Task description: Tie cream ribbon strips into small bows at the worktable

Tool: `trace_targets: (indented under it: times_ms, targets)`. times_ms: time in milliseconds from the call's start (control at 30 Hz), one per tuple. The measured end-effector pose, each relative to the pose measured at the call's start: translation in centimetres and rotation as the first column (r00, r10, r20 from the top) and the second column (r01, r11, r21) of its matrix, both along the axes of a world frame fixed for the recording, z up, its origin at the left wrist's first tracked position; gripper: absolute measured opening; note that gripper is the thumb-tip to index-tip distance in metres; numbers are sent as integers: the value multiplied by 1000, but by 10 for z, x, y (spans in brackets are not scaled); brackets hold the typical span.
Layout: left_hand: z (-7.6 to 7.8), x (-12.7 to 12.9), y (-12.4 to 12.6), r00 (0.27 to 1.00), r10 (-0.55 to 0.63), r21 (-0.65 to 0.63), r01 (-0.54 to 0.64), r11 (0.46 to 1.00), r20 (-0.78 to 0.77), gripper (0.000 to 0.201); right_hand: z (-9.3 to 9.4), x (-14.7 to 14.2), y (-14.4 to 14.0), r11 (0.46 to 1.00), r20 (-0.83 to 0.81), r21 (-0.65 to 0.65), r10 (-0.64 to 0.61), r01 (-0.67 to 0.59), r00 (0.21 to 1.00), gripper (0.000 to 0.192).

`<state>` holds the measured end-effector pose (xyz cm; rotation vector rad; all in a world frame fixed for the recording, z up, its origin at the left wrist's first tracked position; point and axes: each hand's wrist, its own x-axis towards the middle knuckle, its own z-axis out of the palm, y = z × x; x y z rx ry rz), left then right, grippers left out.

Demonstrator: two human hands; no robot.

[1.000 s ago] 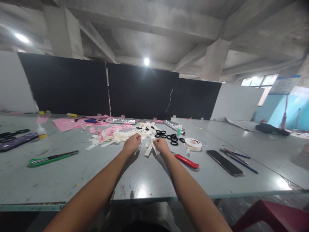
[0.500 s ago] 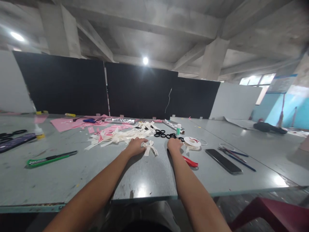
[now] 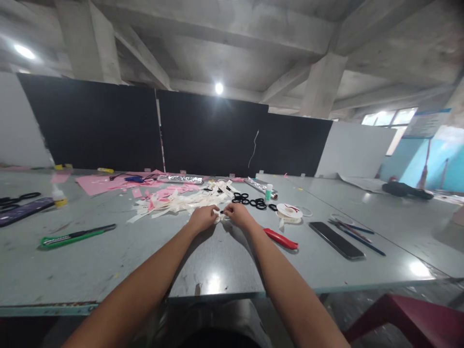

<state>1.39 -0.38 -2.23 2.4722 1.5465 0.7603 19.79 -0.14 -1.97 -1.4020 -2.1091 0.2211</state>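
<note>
Over the middle of the table my left hand (image 3: 204,218) pinches a cream ribbon bow (image 3: 219,218) printed with small marks, now mostly covered by fingers. Close against it, my right hand (image 3: 239,214) has its fingers closed at the bow's centre; a small black piece shows at the fingertips, apparently a hair tie (image 3: 222,211). Behind the right hand lie several black hair ties (image 3: 258,203). A heap of cut cream ribbon strips (image 3: 181,203) spreads just beyond my left hand.
Right of my arms are red-handled snips (image 3: 281,239), a ribbon spool (image 3: 289,212), a glue stick (image 3: 268,192), a phone (image 3: 336,240) and tweezers (image 3: 357,237). A green cutter knife (image 3: 76,236) lies left. Pink paper scraps (image 3: 99,184) and foil rolls (image 3: 181,179) are further back.
My right hand has moved left from the black hair ties to the bow, with a small black piece at its fingertips. My left hand remains at the bow. The red snips are uncovered.
</note>
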Motion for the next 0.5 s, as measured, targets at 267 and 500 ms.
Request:
trace_targets:
  times_ms: [267,500]
  targets:
    - [-2,-3,5,996,23,-65,-29,997,-88,41,1,-2,-4,999,25,-47,-23,24,999,17]
    - [-3,-4,5,993,32,-69,-40,997,-115,42,0,-6,-6,998,60,26,-66,64,996,16]
